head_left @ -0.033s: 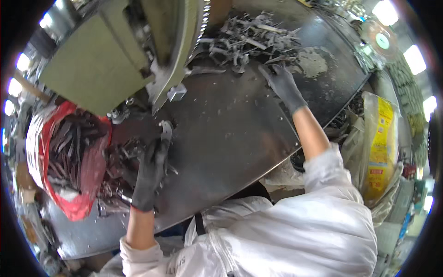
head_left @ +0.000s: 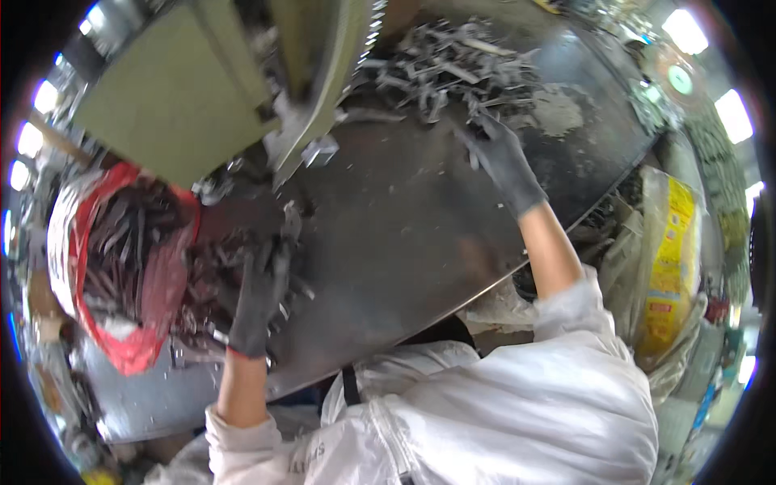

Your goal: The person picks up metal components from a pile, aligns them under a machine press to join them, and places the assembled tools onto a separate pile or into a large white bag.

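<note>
My left hand (head_left: 257, 303), in a dark grey glove, reaches over several loose metal pieces (head_left: 214, 279) at the mouth of a red and white bag (head_left: 129, 356). Its blurred fingers are closed round a small curved metal piece (head_left: 292, 218), which sticks out beyond the fingertips. My right hand (head_left: 505, 162), gloved alike, hovers low over the metal table (head_left: 388, 234), by the near edge of a heap of thin grey metal scrap strips (head_left: 453, 69). Its fingers are apart, and I see nothing held in them.
A green machine (head_left: 178, 97) with a toothed wheel (head_left: 347, 89) stands at the far left of the table. A small metal block (head_left: 320, 151) sits at its foot. On the right, past the table edge, is a clear sack with a yellow panel (head_left: 671, 259).
My right hand has drawn back slightly from the scrap strips, its fingers shifting. My left hand has moved a little with the curved piece and is more blurred. The whole view has shifted slightly.
</note>
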A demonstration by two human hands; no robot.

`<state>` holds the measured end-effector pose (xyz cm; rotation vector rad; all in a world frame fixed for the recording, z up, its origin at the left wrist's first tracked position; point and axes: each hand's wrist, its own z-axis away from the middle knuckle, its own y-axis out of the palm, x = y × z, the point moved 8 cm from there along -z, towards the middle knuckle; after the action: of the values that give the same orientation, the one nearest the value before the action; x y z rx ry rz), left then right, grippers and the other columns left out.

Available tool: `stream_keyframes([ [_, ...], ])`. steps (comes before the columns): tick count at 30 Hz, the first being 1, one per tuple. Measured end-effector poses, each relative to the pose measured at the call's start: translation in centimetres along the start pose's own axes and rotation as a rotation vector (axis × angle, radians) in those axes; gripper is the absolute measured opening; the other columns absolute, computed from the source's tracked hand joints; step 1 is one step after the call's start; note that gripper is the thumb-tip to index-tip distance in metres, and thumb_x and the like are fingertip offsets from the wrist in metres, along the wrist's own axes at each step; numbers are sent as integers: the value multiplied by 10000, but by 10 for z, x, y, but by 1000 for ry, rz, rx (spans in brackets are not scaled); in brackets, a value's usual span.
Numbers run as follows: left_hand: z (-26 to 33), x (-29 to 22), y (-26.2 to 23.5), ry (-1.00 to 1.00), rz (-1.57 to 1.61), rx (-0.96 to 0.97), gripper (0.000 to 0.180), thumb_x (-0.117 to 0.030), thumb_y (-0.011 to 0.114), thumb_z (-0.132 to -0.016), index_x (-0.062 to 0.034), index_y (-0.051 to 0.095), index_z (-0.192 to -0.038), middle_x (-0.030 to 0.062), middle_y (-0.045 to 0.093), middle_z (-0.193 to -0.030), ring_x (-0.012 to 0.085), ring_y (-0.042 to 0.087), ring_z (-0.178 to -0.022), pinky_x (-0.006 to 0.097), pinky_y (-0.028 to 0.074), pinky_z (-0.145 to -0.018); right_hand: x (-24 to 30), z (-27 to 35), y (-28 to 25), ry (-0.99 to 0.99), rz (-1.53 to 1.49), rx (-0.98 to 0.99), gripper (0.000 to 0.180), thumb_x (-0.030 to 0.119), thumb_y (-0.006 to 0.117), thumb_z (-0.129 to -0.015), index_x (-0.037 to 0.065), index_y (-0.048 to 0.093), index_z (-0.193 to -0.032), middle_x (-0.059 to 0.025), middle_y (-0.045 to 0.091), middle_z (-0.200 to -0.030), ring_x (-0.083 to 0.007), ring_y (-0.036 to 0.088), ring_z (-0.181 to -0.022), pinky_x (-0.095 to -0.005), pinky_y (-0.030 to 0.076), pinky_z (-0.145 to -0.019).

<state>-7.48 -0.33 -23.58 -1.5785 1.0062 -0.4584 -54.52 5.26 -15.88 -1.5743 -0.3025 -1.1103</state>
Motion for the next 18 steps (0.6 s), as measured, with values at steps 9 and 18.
stream_keyframes([
  [9, -56, 7, -18, -805, 1172, 1, 430, -356, 546, -1089, 19, 577, -1297, 101, 706, -1037, 204, 722, -895, 328, 595, -788, 93, 61, 149, 95, -985, 449, 348, 20, 624, -973, -74, 583, -1305, -103, 705, -916, -133, 665, -725, -265, 556, -618],
  [18, -82, 2, -25, -695, 1177, 113, 427, -342, 519, -1097, 16, 583, -1320, 107, 710, -1015, 178, 698, -860, 322, 587, -745, 137, 72, 198, -14, -847, 450, 343, 87, 666, -965, -70, 621, -1266, -86, 720, -953, -106, 640, -720, -247, 511, -621],
])
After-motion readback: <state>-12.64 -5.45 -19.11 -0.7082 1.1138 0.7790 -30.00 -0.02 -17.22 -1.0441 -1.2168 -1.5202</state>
